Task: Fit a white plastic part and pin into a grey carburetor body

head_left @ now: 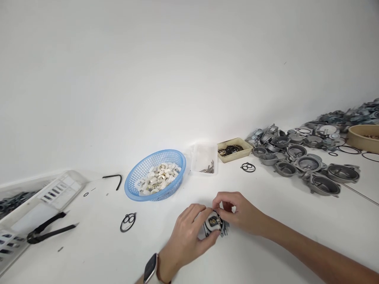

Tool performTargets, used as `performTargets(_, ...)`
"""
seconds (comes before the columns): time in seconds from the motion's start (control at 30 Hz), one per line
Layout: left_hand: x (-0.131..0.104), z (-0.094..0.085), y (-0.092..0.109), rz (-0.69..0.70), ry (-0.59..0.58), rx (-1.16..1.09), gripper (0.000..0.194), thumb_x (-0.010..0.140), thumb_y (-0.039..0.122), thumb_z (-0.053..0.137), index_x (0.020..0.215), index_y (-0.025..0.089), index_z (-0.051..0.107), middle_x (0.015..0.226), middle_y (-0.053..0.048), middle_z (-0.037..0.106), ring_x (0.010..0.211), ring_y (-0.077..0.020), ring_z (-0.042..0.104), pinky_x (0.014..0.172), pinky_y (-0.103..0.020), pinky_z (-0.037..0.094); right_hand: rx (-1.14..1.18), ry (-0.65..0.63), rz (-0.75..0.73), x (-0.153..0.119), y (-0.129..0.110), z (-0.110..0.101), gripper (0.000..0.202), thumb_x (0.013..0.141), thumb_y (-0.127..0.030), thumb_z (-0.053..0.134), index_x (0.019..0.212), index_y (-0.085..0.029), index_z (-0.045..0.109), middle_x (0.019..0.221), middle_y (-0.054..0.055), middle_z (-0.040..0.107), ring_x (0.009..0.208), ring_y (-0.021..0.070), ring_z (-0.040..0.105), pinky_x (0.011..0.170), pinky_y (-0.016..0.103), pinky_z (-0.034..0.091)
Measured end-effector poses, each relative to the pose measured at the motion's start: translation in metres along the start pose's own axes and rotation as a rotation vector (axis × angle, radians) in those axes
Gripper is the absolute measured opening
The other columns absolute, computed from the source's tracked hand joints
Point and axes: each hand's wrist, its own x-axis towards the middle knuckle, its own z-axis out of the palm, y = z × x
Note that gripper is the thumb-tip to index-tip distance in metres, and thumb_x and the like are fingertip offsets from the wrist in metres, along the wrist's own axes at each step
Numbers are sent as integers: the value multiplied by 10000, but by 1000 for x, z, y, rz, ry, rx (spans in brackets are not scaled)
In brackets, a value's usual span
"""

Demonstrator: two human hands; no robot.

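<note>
A small metal carburetor part (213, 221) with a white float and brass fittings rests on the white table near the front. Around its left side wrap the fingers of my left hand (191, 232), thumb at the lower edge. My right hand (239, 211) is at the part's upper right edge, thumb and index finger pinched together; what lies between the fingertips is too small to make out. A watch is on my left wrist.
Blue basket (179, 179) of white pieces, clear tray (204, 157) with pins, cream tray (237, 157) of black rings behind. Metal bowls (309, 163) pile at right. Pliers (35, 236), hex key (120, 181), black rings (128, 222) and white crates (63, 191) at left.
</note>
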Motion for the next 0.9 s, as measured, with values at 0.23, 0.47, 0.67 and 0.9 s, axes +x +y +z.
performTargets(0.23, -1, -1, 0, -8, -15, 14, 416, 940, 281, 672, 1324, 205, 528, 1116, -102, 655, 992, -257, 626, 824, -398, 564, -49, -14, -143, -2, 2, 1, 211, 838, -83, 536, 879, -224, 687, 845, -23, 659, 634, 105, 504, 594, 235, 411)
performTargets(0.47, -1, -3, 1, -21, -40, 27, 406, 950, 286, 659, 1324, 218, 515, 1143, -103, 647, 1017, -259, 628, 837, -406, 568, -89, -6, -242, -4, 4, 3, 246, 842, -40, 512, 890, -217, 675, 852, -18, 637, 639, 99, 508, 601, 229, 413)
performTargets(0.67, 0, -3, 1, -20, -42, 30, 410, 950, 295, 661, 1327, 218, 519, 1134, -102, 646, 1008, -259, 629, 825, -403, 569, -98, -5, -253, -4, 6, 3, 238, 855, -42, 514, 898, -218, 670, 857, -17, 633, 641, 99, 504, 603, 229, 414)
performTargets(0.9, 0, -3, 1, -18, -46, 36, 399, 956, 308, 655, 1321, 215, 521, 1120, -98, 642, 991, -255, 625, 821, -405, 569, -153, -5, -280, -4, 1, 2, 226, 861, -49, 500, 871, -212, 656, 832, -16, 616, 635, 102, 486, 577, 230, 388)
